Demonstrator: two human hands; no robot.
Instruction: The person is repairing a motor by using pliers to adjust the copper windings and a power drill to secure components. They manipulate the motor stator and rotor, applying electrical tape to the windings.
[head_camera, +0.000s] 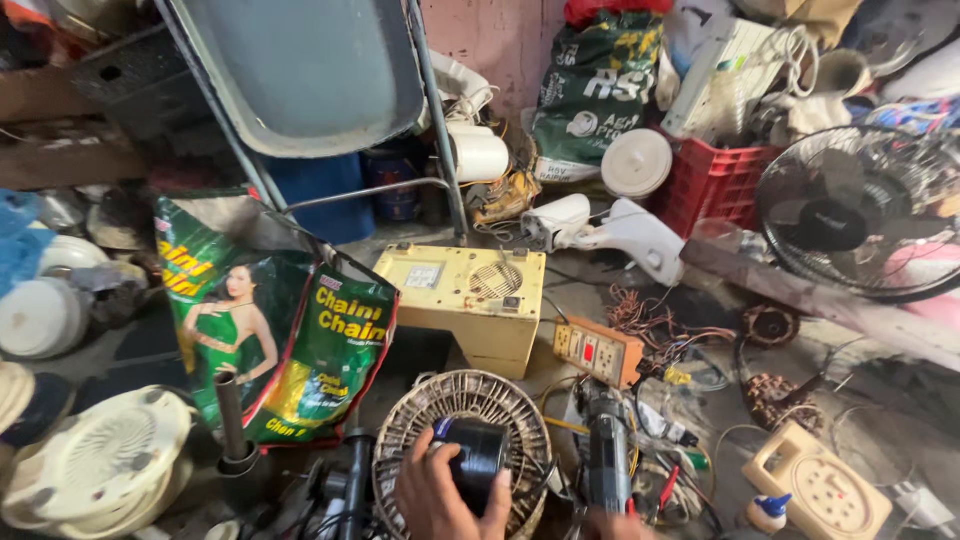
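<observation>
My left hand (440, 495) grips a round black motor housing (475, 452) that sits in the middle of a dusty, cream-coloured fan guard (430, 405) at the bottom centre. My right hand (612, 524) shows only at the bottom edge, just below a black and grey power tool (605, 450) lying on the floor; whether it holds the tool I cannot tell. Thin wires trail around both.
A yellowish metal box (470, 300), an orange socket board (597, 352), a printed green bag (270, 320), a table fan (860, 210), a red crate (715, 180), copper windings (770, 325), a cream extension board (820, 490) and a folding chair frame (300, 70) crowd the floor.
</observation>
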